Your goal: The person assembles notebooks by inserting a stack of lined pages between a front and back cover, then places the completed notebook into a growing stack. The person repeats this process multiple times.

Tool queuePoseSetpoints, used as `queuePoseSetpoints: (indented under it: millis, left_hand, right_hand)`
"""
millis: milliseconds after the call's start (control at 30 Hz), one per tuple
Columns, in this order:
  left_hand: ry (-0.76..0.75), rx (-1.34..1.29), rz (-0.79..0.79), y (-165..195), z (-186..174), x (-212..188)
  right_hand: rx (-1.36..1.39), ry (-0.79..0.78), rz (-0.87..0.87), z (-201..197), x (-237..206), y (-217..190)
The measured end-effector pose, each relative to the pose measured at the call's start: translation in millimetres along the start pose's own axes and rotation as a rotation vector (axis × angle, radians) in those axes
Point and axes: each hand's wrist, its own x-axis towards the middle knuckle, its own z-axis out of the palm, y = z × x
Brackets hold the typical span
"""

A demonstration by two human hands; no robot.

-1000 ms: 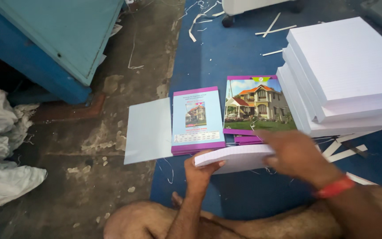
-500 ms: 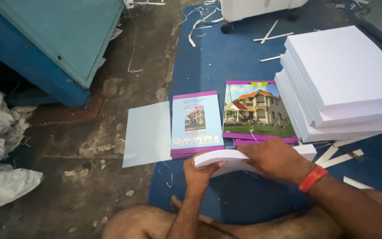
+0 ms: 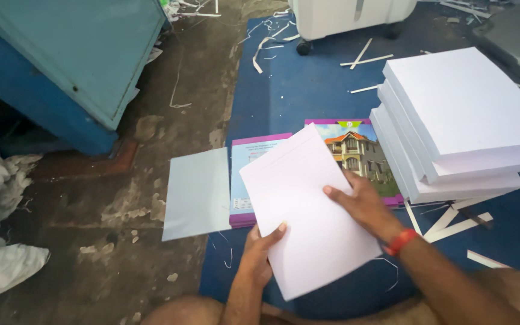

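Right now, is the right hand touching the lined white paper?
Touching. The head view shows the right hand lying flat on the lined white paper, fingers spread across its face.

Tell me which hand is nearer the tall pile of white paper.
Right. The right hand lies on the ruled sheets, just left of the white paper pile; the left hand grips their lower edge, farther left.
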Motion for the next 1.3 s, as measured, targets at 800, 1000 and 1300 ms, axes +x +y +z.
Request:
queuePoseSetpoints:
  millis: [800, 1000, 1300]
  left_hand:
    - [0.65, 0.243, 0.033, -54.3, -54.4, 64.3]
    - [0.681, 0.233, 0.035, -47.2, -58.5, 60.0]
    - [0.617, 0.237, -0.001, -43.4, -73.8, 64.2]
  right_hand:
    - [-0.998, -0.08, -0.177, 30.6, 114.0, 85.4]
    - [-1.213, -0.277, -0.297, 35.4, 121.6, 97.2]
    - [-1.042, -0.401, -0.2, 25.2, 131.2, 99.7]
